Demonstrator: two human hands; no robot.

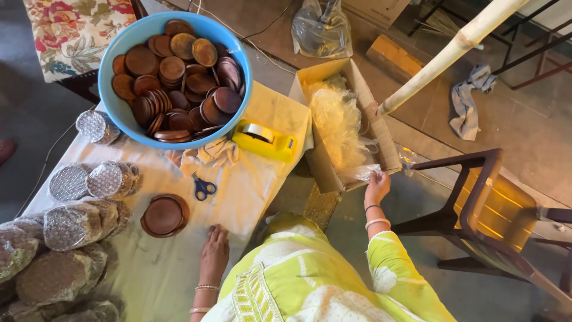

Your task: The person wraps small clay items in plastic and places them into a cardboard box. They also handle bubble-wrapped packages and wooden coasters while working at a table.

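The right hand (376, 186) reaches out to the person's right, over the near corner of an open cardboard box (345, 125), its fingers pinched on a crumpled piece of clear plastic wrap (366, 173) at the box's edge. The box stands on the floor beside the table, and it is full of more clear wrap, bunched and glossy. Its long axis runs away from the person, toward the top of the view, so the right hand is by far the nearer one to it.

The left hand (214, 250) lies flat on the cloth-covered table (167, 274), palm down, fingers loose and holding nothing. Just beyond it, up and to the left, sits a small stack of brown round wooden discs (164, 215) — near, not touching. Blue-handled scissors (203, 187) lie a little farther on, then a yellow tape dispenser (264, 140) and a big blue bowl (122, 113) heaped with more discs. Along the table's left edge sit bubble-wrapped bundles (71, 226) — round and stacked close together.
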